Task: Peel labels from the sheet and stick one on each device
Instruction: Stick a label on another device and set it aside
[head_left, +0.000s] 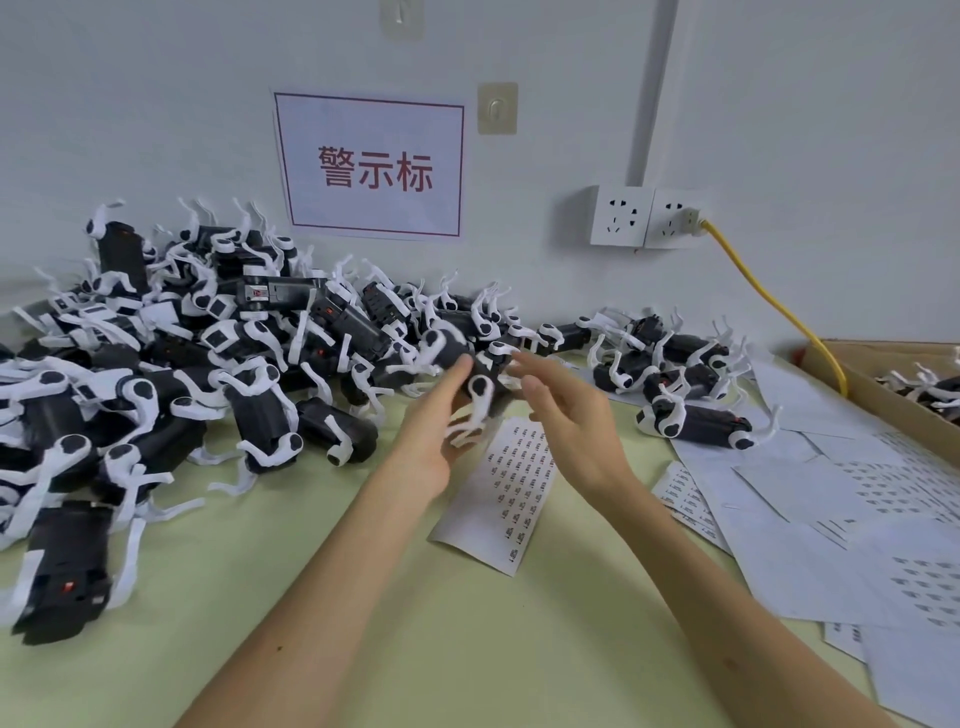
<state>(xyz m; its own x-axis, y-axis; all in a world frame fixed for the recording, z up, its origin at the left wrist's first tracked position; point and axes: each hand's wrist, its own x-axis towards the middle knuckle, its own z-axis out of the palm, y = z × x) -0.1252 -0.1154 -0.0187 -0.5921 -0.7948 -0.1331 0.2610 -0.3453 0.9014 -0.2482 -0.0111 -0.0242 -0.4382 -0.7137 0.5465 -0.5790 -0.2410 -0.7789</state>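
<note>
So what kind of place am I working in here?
Probably a factory labelling station: a heap of identical devices, label sheets spread on the table, and a red-lettered sign on the wall above.

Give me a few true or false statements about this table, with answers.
1. The left hand holds a black-and-white device. True.
2. The label sheet lies on the table beneath the hands. True.
3. The yellow cable is plugged into the left wall socket. False: the right socket.
4. The big pile of devices sits on the person's right. False: on the left.
5. The right hand grips a pen. False: its fingers are straight, no pen.
</note>
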